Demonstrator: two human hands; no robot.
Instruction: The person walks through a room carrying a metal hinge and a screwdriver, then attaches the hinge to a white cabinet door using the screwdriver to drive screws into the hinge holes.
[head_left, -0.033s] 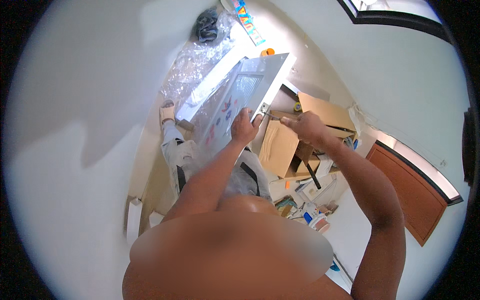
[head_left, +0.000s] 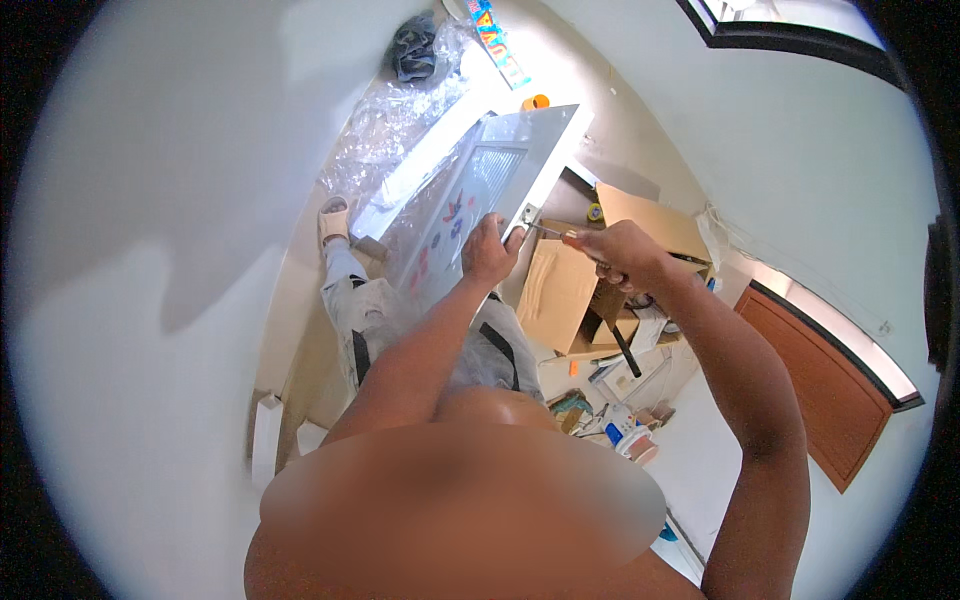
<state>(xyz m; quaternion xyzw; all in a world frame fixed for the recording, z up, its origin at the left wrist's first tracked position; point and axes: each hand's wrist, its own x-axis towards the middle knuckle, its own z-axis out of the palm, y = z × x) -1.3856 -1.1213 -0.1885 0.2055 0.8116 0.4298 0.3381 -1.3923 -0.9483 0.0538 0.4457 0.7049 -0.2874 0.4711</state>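
Note:
A white door [head_left: 500, 170] with a slatted vent and a printed coloured pattern stands tilted on its side between my legs. My left hand [head_left: 488, 252] is closed around its narrow edge, thumb just below a small metal latch plate [head_left: 529, 213] set in that edge. From the right, my right hand [head_left: 630, 258] grips a screwdriver [head_left: 549, 232] by its orange handle. The thin shaft reaches across to the latch plate, its tip at or very near the plate; the exact contact is too small to tell.
Opened cardboard boxes [head_left: 560, 295] lie right of the door, with a black bar [head_left: 626, 352] across them. Clear plastic wrap [head_left: 375, 135] and an orange tape roll [head_left: 537, 102] lie beyond. Tools and small items [head_left: 620, 428] are at lower right. A wall [head_left: 150, 250] rises at left.
My right hand has shifted slightly right along the screwdriver, and its fingers have changed position, showing more of the orange handle. My left hand and the door look almost unmoved.

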